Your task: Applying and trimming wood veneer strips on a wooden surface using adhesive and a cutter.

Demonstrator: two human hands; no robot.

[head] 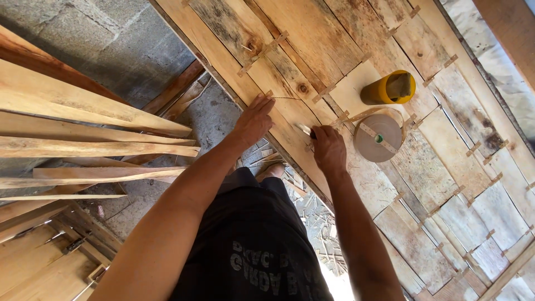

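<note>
— Where are your hands?

— My left hand [253, 118] lies flat, fingers spread, on the veneer [312, 72] just by the table's near edge. My right hand [329, 147] is closed round a small tool [305, 130], tip on the sheet.

— Room around?

— Tape roll [379, 137] just right; yellow cup [390, 88] beyond. Planks [83, 122] lean at left.

The person leaned over a bench [312, 33] covered in patched veneer sheets. The left hand [253, 120] lay flat, fingers spread, near the bench's edge. The right hand [329, 147] was closed round a small tool [305, 130] with a pale blade, pressed to the wood. Just beside that hand lay a brown tape roll [379, 138], and beyond it a yellow cup [390, 88] on its side. Long planks [83, 111] were stacked well to the left.
</note>
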